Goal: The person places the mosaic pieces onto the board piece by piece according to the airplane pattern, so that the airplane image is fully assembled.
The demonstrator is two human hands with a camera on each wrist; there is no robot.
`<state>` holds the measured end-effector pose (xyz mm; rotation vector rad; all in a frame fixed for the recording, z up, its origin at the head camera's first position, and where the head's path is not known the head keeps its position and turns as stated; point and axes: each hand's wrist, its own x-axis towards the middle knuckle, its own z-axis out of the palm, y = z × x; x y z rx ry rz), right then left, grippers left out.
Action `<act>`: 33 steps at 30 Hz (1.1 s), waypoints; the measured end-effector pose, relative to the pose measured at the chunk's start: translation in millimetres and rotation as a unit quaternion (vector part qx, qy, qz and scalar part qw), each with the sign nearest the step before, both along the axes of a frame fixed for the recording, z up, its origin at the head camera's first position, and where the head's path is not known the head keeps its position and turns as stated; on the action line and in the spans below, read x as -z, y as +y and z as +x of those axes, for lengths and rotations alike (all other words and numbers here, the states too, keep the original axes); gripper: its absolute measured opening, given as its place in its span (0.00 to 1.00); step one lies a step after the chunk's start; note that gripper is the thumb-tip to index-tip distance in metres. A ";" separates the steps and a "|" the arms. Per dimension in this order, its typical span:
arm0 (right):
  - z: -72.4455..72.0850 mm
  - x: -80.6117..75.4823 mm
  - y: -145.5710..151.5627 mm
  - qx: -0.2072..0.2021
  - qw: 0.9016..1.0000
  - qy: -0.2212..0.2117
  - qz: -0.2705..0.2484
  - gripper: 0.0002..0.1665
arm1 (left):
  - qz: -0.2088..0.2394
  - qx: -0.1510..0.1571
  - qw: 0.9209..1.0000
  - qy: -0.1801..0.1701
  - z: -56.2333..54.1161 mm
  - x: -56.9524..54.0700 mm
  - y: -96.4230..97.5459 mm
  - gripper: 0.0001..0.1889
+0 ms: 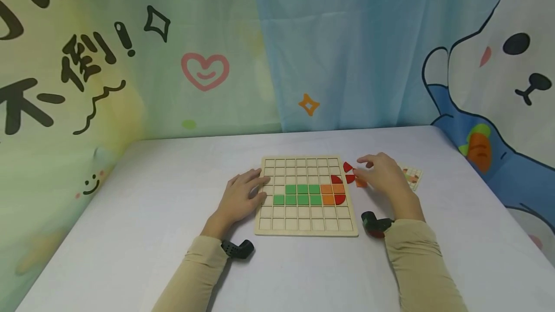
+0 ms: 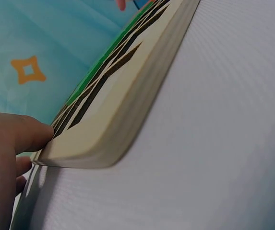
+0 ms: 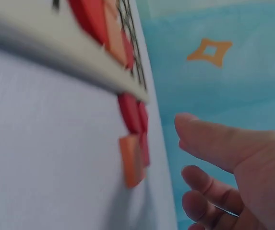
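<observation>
A wooden grid board (image 1: 303, 225) lies flat in front of me, with green squares (image 1: 302, 200), orange squares (image 1: 328, 200) and rounded red pieces (image 1: 340, 199) in its middle rows. My left hand (image 1: 240, 199) rests at the board's left edge. In the left wrist view its thumb (image 2: 34, 134) touches the board's corner. Off the board's right side lie several loose red pieces (image 1: 350, 178) and an orange piece (image 1: 361, 183). Over these hovers my right hand (image 1: 383, 175), its fingers loosely bent and apart. The right wrist view shows nothing between thumb and fingers.
A small patterned card (image 1: 412, 175) lies right of the board, partly behind my right hand. Dark wrist cameras (image 1: 237, 249) are strapped to both wrists. A white cloth (image 1: 173, 182) covers the table, and a printed curtain (image 1: 347, 47) hangs behind it.
</observation>
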<state>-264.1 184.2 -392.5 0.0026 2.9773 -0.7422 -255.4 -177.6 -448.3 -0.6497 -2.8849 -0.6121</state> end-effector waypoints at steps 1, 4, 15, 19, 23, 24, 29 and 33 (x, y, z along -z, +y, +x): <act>-0.3 2.4 2.4 0.003 1.000 -0.005 -0.001 0.27 | -0.001 0.000 1.000 0.000 -0.2 0.1 -0.1 0.24; -1.6 9.7 6.5 -0.002 1.000 -0.012 -0.003 0.27 | -0.005 -0.001 1.000 0.000 -0.7 0.8 -0.1 0.24; -4.2 22.1 3.5 0.020 1.000 -0.007 -0.008 0.21 | -0.005 -0.002 1.000 0.005 -0.9 1.3 0.2 0.24; -6.8 23.5 2.4 0.033 0.999 -0.007 -0.007 0.20 | -0.004 -0.003 1.000 0.006 -1.1 1.2 -0.1 0.24; -8.8 24.3 1.8 0.041 0.999 -0.010 -0.018 0.19 | -0.001 -0.002 1.000 0.006 -1.0 0.8 -0.3 0.24; -9.1 24.4 1.7 0.043 0.999 -0.010 -0.020 0.18 | -0.001 -0.002 1.000 0.006 -0.9 0.9 -0.3 0.24; -8.8 24.0 0.7 0.052 0.998 -0.012 -0.028 0.15 | -0.002 -0.002 1.000 0.007 -1.0 1.6 -0.8 0.24; -7.3 21.2 0.0 0.051 0.998 0.000 -0.028 0.16 | 0.000 -0.003 1.000 0.009 -0.9 1.2 -0.7 0.24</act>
